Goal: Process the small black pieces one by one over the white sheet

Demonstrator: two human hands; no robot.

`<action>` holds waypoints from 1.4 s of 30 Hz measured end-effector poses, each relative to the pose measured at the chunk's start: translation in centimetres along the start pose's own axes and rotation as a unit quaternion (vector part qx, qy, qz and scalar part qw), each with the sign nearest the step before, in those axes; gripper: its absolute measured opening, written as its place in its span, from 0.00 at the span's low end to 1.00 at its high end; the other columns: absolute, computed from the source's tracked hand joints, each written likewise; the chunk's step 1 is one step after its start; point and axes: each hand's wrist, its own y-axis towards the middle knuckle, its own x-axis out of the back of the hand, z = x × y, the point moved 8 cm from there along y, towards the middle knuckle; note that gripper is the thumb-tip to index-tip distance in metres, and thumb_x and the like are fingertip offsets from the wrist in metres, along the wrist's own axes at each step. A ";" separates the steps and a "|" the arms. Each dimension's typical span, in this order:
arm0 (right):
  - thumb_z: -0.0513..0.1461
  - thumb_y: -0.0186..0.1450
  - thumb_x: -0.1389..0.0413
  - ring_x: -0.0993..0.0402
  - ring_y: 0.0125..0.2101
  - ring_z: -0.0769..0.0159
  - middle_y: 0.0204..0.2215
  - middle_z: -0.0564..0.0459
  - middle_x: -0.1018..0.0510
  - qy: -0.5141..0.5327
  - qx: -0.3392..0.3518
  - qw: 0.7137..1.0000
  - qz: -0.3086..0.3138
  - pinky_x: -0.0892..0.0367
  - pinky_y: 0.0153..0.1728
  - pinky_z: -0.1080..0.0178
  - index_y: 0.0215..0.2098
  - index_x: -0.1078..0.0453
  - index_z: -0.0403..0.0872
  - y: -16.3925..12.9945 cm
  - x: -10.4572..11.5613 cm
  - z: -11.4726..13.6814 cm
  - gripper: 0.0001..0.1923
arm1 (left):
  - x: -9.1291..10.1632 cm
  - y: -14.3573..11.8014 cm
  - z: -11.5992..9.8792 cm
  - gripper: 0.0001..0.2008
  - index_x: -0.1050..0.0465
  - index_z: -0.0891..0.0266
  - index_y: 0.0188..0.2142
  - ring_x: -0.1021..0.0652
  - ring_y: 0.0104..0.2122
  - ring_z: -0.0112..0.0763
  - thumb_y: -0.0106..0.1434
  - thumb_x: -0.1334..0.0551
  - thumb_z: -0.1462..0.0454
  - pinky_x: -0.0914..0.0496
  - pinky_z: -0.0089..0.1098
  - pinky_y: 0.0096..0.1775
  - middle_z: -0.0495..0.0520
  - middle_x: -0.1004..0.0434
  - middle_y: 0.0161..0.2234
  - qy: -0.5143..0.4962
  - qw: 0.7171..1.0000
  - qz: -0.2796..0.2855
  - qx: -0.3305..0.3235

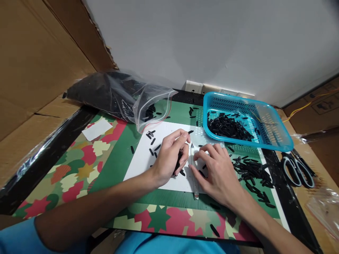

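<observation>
My left hand (171, 155) is closed over the white sheet (164, 141), its fingers curled around small black strips (179, 159) partly hidden in the palm. One more black strip (190, 132) shows by the thumb tip. To its right, my right hand (215, 169) rests low with bent, parted fingers. Its thumb lies across a slim clear-handled tool with a dark pointed tip (195, 185), which lies lengthwise on the sheet; whether it is a pen or a knife I cannot tell. Several black strips (151, 151) are scattered around both hands.
A blue plastic basket (249, 144) holding black strips stands at back right. Beside my right forearm is a loose pile of strips (253, 171). Scissors (296, 171) lie at the right edge. A zip bag (106, 93) of black material leans at back left, near a white paper piece (97, 129).
</observation>
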 end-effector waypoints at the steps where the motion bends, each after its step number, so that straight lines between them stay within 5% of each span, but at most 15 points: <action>1: 0.44 0.73 0.39 0.33 0.44 0.52 0.45 0.47 0.22 -0.017 -0.003 1.000 0.008 0.41 0.44 0.52 0.43 0.28 0.48 0.0 -0.3 0.0 0.08 | 0.1 0.1 -0.2 0.15 0.35 0.57 0.37 0.45 0.08 0.20 0.75 0.40 0.51 0.50 0.18 0.10 0.37 0.39 0.14 0.000 1.000 -0.007 -0.005; 8: 0.33 0.68 0.41 0.30 0.40 0.56 0.38 0.54 0.20 -0.051 0.017 0.998 0.018 0.45 0.42 0.54 0.46 0.30 0.50 0.1 -0.7 0.1 0.09 | 0.1 -0.5 0.9 0.17 0.34 0.57 0.37 0.44 0.08 0.20 0.75 0.41 0.48 0.49 0.19 0.10 0.37 0.40 0.14 0.001 1.000 -0.013 0.010; 16: 0.30 0.72 0.49 0.29 0.33 0.54 0.32 0.50 0.21 -0.182 0.103 0.977 -0.029 0.47 0.37 0.54 0.50 0.29 0.44 0.2 -0.4 1.1 0.12 | -0.5 -1.0 1.5 0.18 0.33 0.57 0.38 0.43 0.08 0.20 0.74 0.40 0.47 0.47 0.19 0.10 0.37 0.38 0.15 0.047 0.999 0.014 0.019; 24: 0.31 0.71 0.41 0.24 0.32 0.62 0.31 0.56 0.17 0.076 0.045 0.993 -0.074 0.39 0.39 0.56 0.44 0.22 0.49 -0.1 3.0 -1.7 0.09 | -0.5 -1.1 1.6 0.17 0.32 0.58 0.38 0.44 0.09 0.20 0.74 0.40 0.47 0.47 0.19 0.10 0.38 0.38 0.14 0.062 0.997 0.022 0.039; 29: 0.24 0.65 0.39 0.15 0.36 0.57 0.38 0.50 0.11 0.276 0.175 0.924 -0.201 0.24 0.37 0.53 0.50 0.18 0.50 -1.9 8.1 -1.6 0.20 | -0.4 -1.1 1.5 0.18 0.32 0.58 0.37 0.44 0.09 0.20 0.75 0.41 0.47 0.47 0.20 0.10 0.38 0.38 0.15 0.046 0.997 0.029 0.051; 33: 0.26 0.62 0.32 0.14 0.32 0.57 0.33 0.52 0.12 0.324 0.091 0.895 -0.292 0.19 0.33 0.56 0.44 0.16 0.51 -2.4 9.0 -3.7 0.17 | -0.5 -1.3 1.5 0.20 0.32 0.58 0.36 0.44 0.09 0.20 0.75 0.42 0.45 0.47 0.21 0.11 0.38 0.37 0.14 0.071 0.996 0.038 0.046; 37: 0.35 0.65 0.29 0.19 0.26 0.64 0.28 0.55 0.16 0.366 -0.021 0.885 -0.289 0.23 0.27 0.63 0.38 0.19 0.49 -2.1 7.4 -5.6 0.06 | -0.9 -1.7 1.5 0.21 0.26 0.61 0.38 0.42 0.10 0.20 0.74 0.40 0.45 0.46 0.21 0.12 0.40 0.37 0.15 0.127 0.989 0.053 0.056; 42: 0.38 0.74 0.38 0.24 0.22 0.68 0.25 0.55 0.19 0.314 -0.023 0.902 -0.294 0.29 0.23 0.65 0.37 0.21 0.48 -2.8 6.9 -4.8 0.06 | -1.1 -1.7 0.8 0.20 0.24 0.62 0.37 0.41 0.11 0.18 0.75 0.39 0.48 0.43 0.21 0.17 0.40 0.39 0.14 0.159 0.985 0.049 0.037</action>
